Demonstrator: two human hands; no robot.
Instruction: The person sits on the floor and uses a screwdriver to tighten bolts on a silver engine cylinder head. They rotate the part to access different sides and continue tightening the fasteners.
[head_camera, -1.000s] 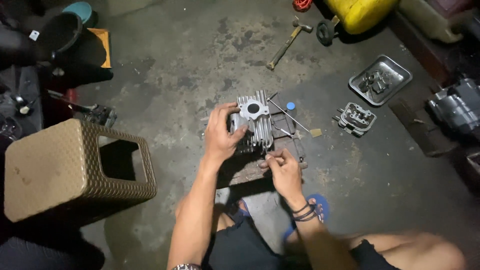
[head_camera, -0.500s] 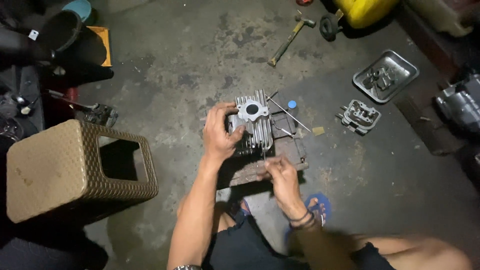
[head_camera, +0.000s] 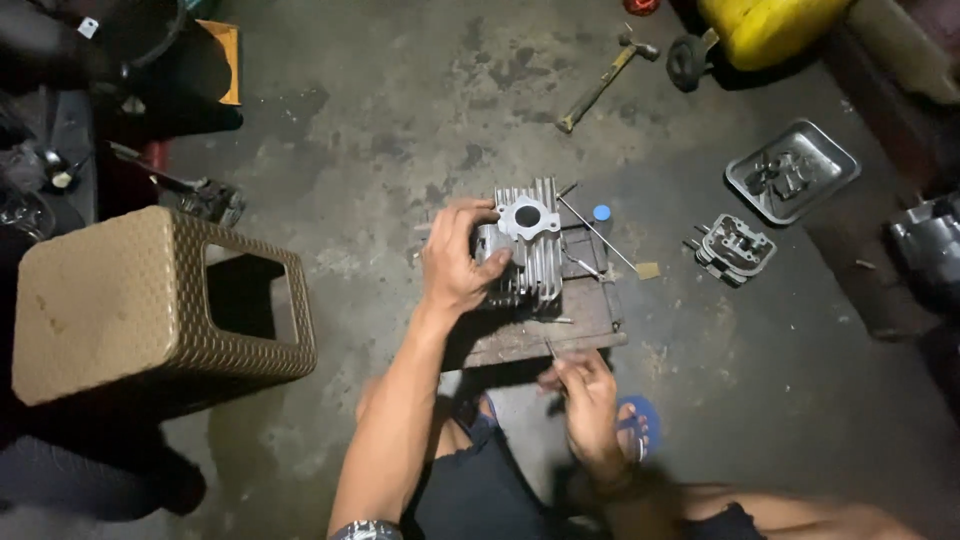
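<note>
Left hand (head_camera: 455, 262) grips finned cylinder (head_camera: 528, 250) on wooden board (head_camera: 560, 318). Right hand (head_camera: 588, 400) pinches thin metal rod (head_camera: 551, 350), fingers closed, near board's front edge.

Bare concrete floor (head_camera: 400, 130) lies open beyond the wooden board (head_camera: 560, 325), and a hand could pass freely there as far as the hammer (head_camera: 600, 85). To the left, the woven stool (head_camera: 130, 300) blocks the way, with a narrow strip of floor between it and the left hand (head_camera: 455, 265). To the right, a thin rod (head_camera: 600, 235), a blue cap (head_camera: 601, 212), an engine part (head_camera: 735, 247) and a metal tray (head_camera: 795, 170) crowd the floor. Open floor lies right of the right hand (head_camera: 590, 405).
</note>
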